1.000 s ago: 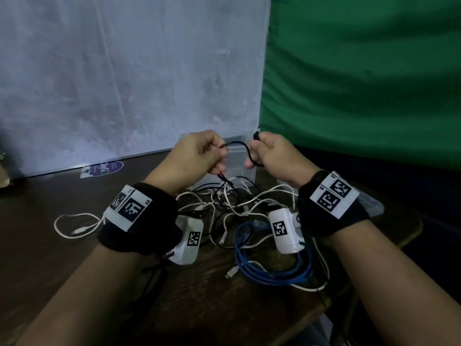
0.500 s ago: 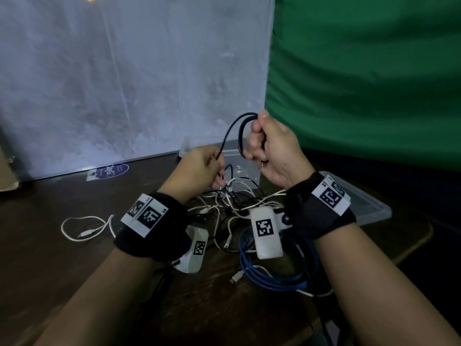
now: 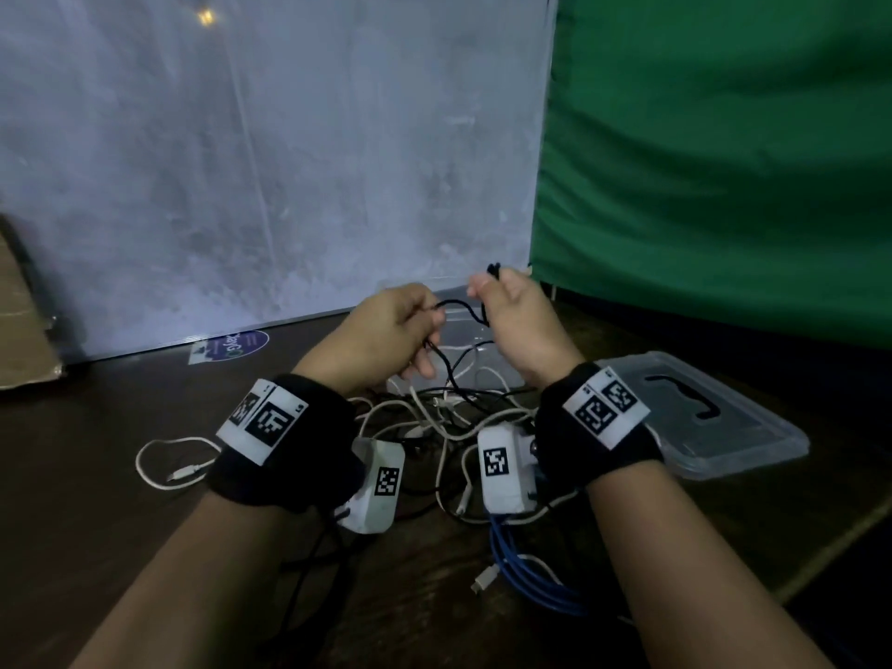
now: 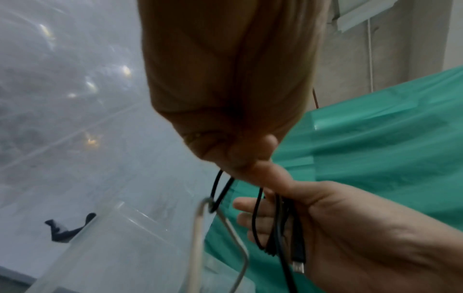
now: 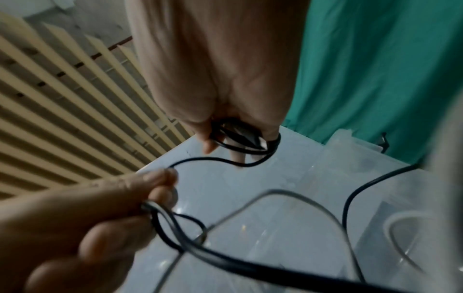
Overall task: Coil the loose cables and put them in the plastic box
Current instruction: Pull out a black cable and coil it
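Here the dark wooden table point(image 3: 96, 475) carries everything, with a clear plastic box point(image 3: 463, 340) standing at its far edge against a pale sheet. The box lid point(image 3: 724, 427), clear with a dark handle slot, lies flat to the right of the box. In front of the box sprawls a tangle of loose cables point(image 3: 434, 427), white and black strands crossing one another; a blue cable point(image 3: 531, 581) lies in loops nearer the viewer than the tangle, and a single white cable point(image 3: 164, 463) curls apart, to the left of the tangle. The right hand point(image 3: 516, 325), raised just in front of the box, has its fingers curled round several small loops of a thin black cable point(image 5: 240, 158), whose plug end shows against the palm in the left wrist view. The left hand point(image 3: 391, 335), beside it and also in front of the box, pinches the same black cable between thumb and fingertips; a short slack arc spans the two hands, and the remaining length drops into the tangle.
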